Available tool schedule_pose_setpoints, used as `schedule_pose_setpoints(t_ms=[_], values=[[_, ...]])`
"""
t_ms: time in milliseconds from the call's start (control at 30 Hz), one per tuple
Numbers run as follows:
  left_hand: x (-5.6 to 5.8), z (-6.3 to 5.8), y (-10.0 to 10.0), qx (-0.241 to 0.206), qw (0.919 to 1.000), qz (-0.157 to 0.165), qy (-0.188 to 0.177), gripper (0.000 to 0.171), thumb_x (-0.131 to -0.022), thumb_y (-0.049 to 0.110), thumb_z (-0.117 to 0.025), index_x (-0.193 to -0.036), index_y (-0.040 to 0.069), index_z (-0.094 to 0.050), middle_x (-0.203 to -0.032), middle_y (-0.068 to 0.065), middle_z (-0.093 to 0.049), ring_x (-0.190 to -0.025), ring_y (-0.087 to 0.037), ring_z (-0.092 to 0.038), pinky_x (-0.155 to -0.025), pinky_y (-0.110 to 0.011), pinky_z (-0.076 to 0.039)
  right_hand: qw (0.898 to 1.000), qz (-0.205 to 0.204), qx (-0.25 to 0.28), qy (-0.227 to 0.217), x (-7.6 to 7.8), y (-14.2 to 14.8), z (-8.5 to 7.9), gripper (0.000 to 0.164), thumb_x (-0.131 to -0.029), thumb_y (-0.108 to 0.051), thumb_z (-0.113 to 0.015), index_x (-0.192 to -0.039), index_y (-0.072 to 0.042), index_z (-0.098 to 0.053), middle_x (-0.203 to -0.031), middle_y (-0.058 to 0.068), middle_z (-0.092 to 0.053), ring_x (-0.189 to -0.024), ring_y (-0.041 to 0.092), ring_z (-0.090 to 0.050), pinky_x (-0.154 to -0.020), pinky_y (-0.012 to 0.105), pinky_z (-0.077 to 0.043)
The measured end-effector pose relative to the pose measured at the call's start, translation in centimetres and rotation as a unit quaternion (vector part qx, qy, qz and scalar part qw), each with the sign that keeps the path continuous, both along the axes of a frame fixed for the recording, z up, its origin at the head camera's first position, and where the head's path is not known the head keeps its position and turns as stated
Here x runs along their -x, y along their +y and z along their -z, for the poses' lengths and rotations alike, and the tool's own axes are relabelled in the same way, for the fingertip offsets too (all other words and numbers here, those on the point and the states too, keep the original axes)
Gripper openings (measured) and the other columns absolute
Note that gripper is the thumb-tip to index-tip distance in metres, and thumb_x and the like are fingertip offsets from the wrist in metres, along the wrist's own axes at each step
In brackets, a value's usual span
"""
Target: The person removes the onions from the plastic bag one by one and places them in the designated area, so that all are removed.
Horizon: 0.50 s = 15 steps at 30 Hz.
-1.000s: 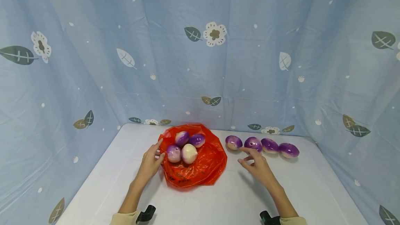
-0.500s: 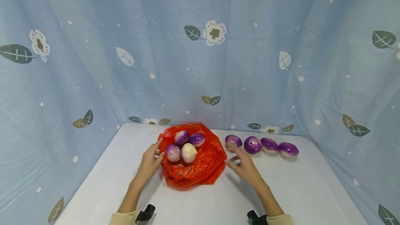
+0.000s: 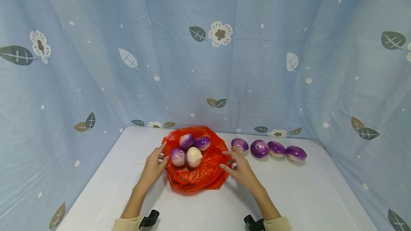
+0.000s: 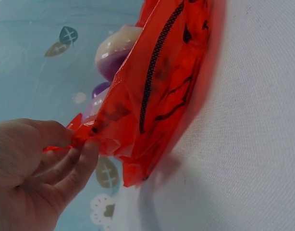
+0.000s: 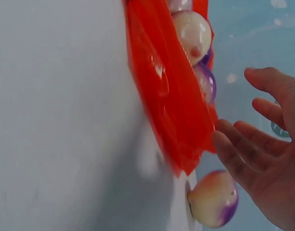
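Observation:
A red plastic bag point(image 3: 208, 174) lies spread on the table with its mouth up. Several glossy purple-and-white turnips sit in it, one of them a mostly white turnip point(image 3: 194, 157). My left hand point(image 3: 152, 166) pinches the bag's left rim between thumb and fingers, as the left wrist view shows the red film point(image 4: 138, 91) caught there. My right hand point(image 3: 242, 172) hovers at the bag's right side, fingers apart and relaxed. In the right wrist view nothing is within that hand point(image 5: 267, 159); its fingertips are close to the bag's edge, and contact is hard to tell.
To the right of the bag, more turnips stand in a row near the table's back edge, from the leftmost turnip point(image 3: 239, 145) to the rightmost turnip point(image 3: 296, 153). A blue patterned curtain point(image 3: 205, 74) encloses the white table point(image 3: 192, 213) behind and at the sides.
My right hand has moved left, from in front of the row of turnips to the bag's right rim. My left hand keeps its hold on the left rim.

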State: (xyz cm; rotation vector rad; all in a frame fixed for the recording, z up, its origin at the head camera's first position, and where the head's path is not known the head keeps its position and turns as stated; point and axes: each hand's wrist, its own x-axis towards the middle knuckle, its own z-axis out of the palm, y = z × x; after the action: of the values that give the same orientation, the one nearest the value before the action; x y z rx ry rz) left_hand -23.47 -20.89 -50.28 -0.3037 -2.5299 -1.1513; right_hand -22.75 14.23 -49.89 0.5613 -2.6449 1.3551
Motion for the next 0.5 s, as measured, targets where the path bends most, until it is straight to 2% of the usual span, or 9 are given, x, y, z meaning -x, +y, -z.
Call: schedule_pose_setpoints(t_ms=[133,300,500], values=[[-0.1,-0.1,0.0,-0.002,1.0,0.0,0.001,0.059,-0.087,-0.003,-0.067,-0.143,0.002,-0.048,-0.107,-0.018,-0.064,-0.082,-0.026,-0.069,-0.066,-0.03,-0.061,1.0,-0.013,-0.001,0.005,-0.1,-1.2,-0.5,0.049,-0.086,-0.022,-0.076,-0.131,-0.019,-0.059,-0.124,0.004,-0.064,-0.092,0.02,-0.069,-0.074,0.026,-0.06],[-0.1,-0.2,0.1,0.0,1.0,-0.001,0.007,0.059,-0.087,-0.002,-0.067,-0.143,0.002,-0.048,-0.105,-0.017,-0.064,-0.082,-0.025,-0.069,-0.065,-0.028,-0.061,1.0,-0.027,-0.001,-0.004,-0.2,-2.3,-0.7,0.049,-0.086,-0.025,-0.076,-0.131,-0.018,-0.058,-0.124,0.001,-0.062,-0.095,0.02,-0.069,-0.08,0.035,-0.061],[-0.1,-0.1,0.2,0.001,0.9999,-0.002,0.01,0.059,-0.087,-0.003,-0.067,-0.143,0.001,-0.048,-0.106,-0.018,-0.064,-0.082,-0.026,-0.069,-0.066,-0.03,-0.062,0.999,-0.049,0.0,0.016,-0.1,-3.3,-0.3,0.049,-0.087,-0.028,-0.074,-0.131,-0.016,-0.057,-0.125,0.006,-0.061,-0.091,0.024,-0.069,-0.078,0.039,-0.061]])
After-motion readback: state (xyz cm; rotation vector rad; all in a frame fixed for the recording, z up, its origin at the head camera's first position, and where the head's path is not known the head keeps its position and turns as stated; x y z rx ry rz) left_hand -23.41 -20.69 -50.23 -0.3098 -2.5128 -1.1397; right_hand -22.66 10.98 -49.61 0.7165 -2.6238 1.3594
